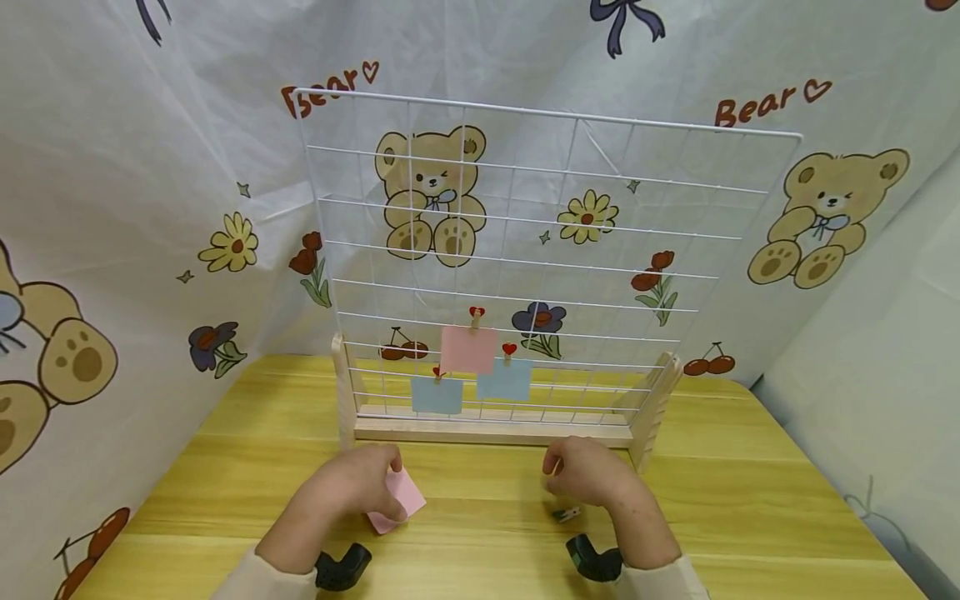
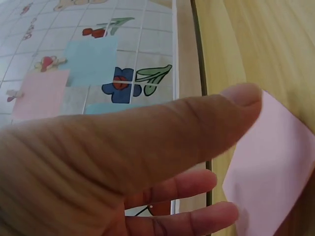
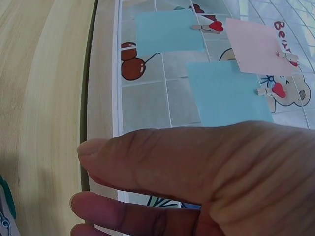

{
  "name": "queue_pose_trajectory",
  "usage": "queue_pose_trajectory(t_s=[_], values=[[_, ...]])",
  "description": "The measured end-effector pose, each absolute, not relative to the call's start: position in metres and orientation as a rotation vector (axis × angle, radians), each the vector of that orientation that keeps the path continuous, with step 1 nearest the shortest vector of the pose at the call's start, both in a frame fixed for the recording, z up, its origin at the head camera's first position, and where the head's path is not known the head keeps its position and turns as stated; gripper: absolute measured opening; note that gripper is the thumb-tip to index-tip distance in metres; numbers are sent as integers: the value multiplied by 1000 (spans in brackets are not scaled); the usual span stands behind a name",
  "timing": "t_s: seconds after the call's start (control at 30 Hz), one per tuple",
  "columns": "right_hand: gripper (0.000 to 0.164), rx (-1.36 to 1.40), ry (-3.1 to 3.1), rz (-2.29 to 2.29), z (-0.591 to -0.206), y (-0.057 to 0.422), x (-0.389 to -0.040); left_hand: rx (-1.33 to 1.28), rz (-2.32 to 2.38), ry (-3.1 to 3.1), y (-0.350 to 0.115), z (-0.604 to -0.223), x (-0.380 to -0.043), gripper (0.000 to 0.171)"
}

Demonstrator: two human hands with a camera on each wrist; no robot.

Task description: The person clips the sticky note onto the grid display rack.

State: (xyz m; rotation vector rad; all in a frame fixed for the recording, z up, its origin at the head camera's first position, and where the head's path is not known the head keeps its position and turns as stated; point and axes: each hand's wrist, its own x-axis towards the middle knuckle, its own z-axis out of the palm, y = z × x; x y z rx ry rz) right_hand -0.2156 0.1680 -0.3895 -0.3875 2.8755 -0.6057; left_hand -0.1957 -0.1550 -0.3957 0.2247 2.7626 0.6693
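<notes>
My left hand (image 1: 360, 479) is over a pink paper square (image 1: 408, 497) on the table, thumb and fingers spread apart. In the left wrist view the thumb overlaps the corner of that pink square (image 2: 275, 162); firm contact cannot be made out. My right hand (image 1: 588, 471) hovers with loosely bent fingers and nothing between them. Just below it lies a small clothespin with a green decoration (image 1: 566, 514), partly visible at the right wrist view's left edge. Behind the hands, a white wire grid (image 1: 517, 300) carries a pink note (image 1: 468, 348) and two blue notes (image 1: 504, 381), clipped by red-heart clothespins (image 1: 509, 350).
The grid stands in a wooden base (image 1: 487, 430) with two side posts (image 1: 652, 408), close beyond both hands. The wood-grain table (image 1: 750, 500) extends to either side. A bear-print cloth (image 1: 225, 150) hangs behind and to the left.
</notes>
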Motion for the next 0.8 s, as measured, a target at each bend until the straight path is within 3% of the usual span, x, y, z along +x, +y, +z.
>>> queue_pose_trajectory(t_s=[0.8], values=[[17, -354, 2811, -619, -391, 169, -213, 239, 648, 2788, -149, -408, -196, 41]])
